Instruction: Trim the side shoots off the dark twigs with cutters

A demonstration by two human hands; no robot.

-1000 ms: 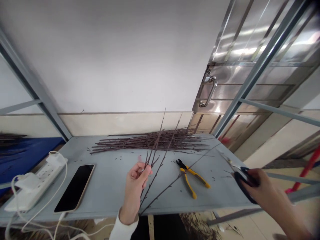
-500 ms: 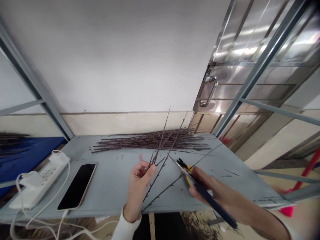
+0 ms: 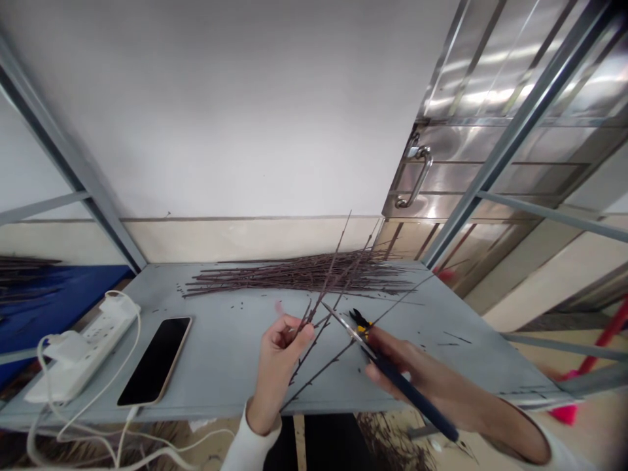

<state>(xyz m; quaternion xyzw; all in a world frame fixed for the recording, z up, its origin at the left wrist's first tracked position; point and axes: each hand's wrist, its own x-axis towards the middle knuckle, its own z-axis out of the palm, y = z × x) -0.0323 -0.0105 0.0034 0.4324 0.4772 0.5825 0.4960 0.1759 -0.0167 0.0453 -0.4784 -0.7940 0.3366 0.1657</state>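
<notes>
- Dark reddish-brown twigs [image 3: 315,291] are pinched by the left hand [image 3: 277,366], thumb pressed against fingers, above a grey table [image 3: 235,347].
- Blue-handled scissors [image 3: 407,390] are gripped in the closed right hand [image 3: 422,369], blades just beside the twigs.
- Yellow-handled pliers [image 3: 360,320] are partly hidden behind the blades.
- A heap of cut twigs [image 3: 299,276] is laid further back.

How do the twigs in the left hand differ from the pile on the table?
The held twigs are few and forked; the pile holds many, roughly parallel. The held twigs rise tilted from the left hand; the pile lies flat on the table. Both are thin and dark reddish-brown.
</notes>
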